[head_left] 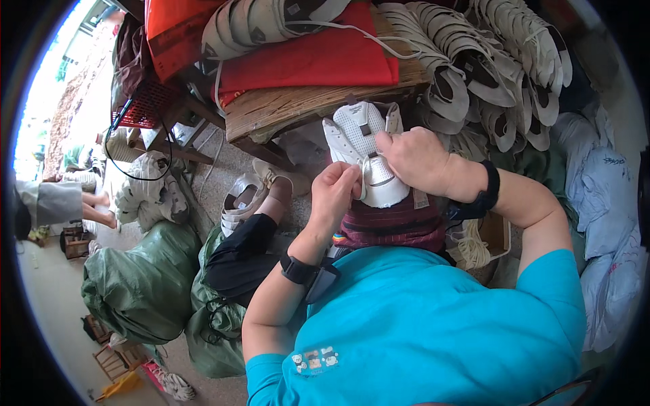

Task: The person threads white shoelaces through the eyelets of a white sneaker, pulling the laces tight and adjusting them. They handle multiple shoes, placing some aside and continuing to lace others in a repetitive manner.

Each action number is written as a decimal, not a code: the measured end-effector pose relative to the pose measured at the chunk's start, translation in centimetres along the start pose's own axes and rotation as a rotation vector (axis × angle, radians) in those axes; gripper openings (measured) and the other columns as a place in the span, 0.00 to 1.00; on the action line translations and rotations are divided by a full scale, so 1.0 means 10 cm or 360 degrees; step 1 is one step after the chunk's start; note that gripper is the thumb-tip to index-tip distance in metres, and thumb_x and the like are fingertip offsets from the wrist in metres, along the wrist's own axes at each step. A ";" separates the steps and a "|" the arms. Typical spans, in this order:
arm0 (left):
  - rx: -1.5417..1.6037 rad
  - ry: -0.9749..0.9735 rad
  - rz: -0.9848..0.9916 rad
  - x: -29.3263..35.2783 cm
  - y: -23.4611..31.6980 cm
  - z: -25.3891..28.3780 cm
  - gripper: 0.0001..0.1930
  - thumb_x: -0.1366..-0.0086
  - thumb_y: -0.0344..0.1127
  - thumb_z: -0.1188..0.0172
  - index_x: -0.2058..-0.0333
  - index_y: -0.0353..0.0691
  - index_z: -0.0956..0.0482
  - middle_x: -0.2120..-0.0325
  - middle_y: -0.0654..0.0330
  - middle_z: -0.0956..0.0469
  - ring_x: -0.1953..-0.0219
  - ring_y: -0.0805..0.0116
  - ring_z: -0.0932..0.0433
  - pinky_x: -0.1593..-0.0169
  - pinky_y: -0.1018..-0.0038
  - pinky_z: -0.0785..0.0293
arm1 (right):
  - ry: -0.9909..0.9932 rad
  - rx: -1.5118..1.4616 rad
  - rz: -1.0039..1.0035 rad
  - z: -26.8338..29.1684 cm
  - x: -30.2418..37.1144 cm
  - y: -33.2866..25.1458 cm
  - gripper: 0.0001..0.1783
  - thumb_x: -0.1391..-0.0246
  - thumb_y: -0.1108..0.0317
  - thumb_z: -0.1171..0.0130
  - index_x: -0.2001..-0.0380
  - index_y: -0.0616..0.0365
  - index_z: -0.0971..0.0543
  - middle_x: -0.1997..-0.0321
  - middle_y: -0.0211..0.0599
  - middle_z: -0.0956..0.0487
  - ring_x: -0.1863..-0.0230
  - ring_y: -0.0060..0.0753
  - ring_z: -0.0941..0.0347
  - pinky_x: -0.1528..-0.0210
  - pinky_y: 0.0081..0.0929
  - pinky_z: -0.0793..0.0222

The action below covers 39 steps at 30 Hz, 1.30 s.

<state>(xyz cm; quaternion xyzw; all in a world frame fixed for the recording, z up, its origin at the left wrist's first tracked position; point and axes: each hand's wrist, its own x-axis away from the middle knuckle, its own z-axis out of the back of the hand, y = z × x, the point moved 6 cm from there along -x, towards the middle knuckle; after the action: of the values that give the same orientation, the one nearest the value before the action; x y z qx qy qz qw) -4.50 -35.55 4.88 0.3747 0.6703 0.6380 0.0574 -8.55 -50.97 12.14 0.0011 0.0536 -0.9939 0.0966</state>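
A white shoe upper [383, 192] with a perforated tongue lies on a maroon striped cloth [399, 227] over my lap, its toe toward me. A white shoelace [366, 177] crosses its throat. At the upper's left side, my left hand [334, 191] is closed, thumb and forefinger pinching the shoelace. My right hand [420, 160] is curled shut over the right eyelet side, its thumb near the tongue. Whatever lies inside those right fingers is hidden.
Ahead stands a wooden bench [298, 111] with a red cloth [325, 64] and stacked shoe uppers [254, 30]. More uppers [467, 74] hang in rows at the far right. Green sacks [145, 277] and a red basket [141, 111] are at left. White bundles [606, 196] line the right.
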 end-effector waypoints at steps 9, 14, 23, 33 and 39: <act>-0.0927 0.0286 -0.0545 -0.15 0.19 0.05 0.09 0.39 0.37 0.39 0.73 0.38 0.25 0.84 0.56 0.27 0.82 0.67 0.27 0.76 0.67 0.32 | -0.0156 -0.0857 -0.0051 0.00 -0.10 0.28 0.12 0.43 0.71 0.47 0.56 0.59 0.33 0.74 0.50 0.21 0.67 0.57 0.22 0.65 0.49 0.29; -0.1791 0.0315 -0.1204 0.01 0.47 -0.15 0.07 0.41 0.36 0.42 0.75 0.41 0.28 0.78 0.49 0.23 0.76 0.47 0.21 0.72 0.54 0.25 | -0.0201 -0.0735 0.0031 -0.02 -0.13 0.26 0.13 0.44 0.70 0.45 0.57 0.58 0.33 0.69 0.51 0.21 0.64 0.60 0.23 0.64 0.51 0.29; -0.2090 -0.0191 -0.1372 -0.15 0.87 -0.11 0.17 0.52 0.38 0.28 0.63 0.42 0.20 0.59 0.54 0.29 0.54 0.53 0.23 0.55 0.59 0.26 | -0.0285 -0.0531 0.0363 0.52 -0.34 0.04 0.19 0.63 0.70 0.30 0.67 0.56 0.27 0.59 0.41 0.30 0.50 0.48 0.31 0.51 0.39 0.31; -0.2310 -0.0494 -0.0920 -0.42 0.76 -0.17 0.20 0.56 0.50 0.27 0.64 0.49 0.13 0.57 0.55 0.27 0.48 0.54 0.28 0.50 0.58 0.32 | -0.0719 -0.0674 0.0383 0.37 -0.44 0.21 0.20 0.68 0.70 0.27 0.68 0.58 0.22 0.58 0.39 0.28 0.56 0.45 0.26 0.55 0.35 0.28; -0.2207 -0.0450 -0.1138 -0.51 0.65 -0.17 0.19 0.52 0.46 0.31 0.63 0.44 0.15 0.57 0.53 0.25 0.51 0.53 0.26 0.50 0.59 0.27 | -0.0655 -0.0704 0.0356 0.30 -0.44 0.21 0.21 0.70 0.71 0.27 0.68 0.60 0.25 0.59 0.40 0.30 0.55 0.44 0.28 0.54 0.34 0.29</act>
<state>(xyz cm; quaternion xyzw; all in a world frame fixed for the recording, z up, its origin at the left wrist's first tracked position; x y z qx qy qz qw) 0.96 -40.47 8.94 0.0931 0.1861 0.7993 0.5638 -3.84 -52.51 14.96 -0.2150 0.2472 -0.9207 0.2119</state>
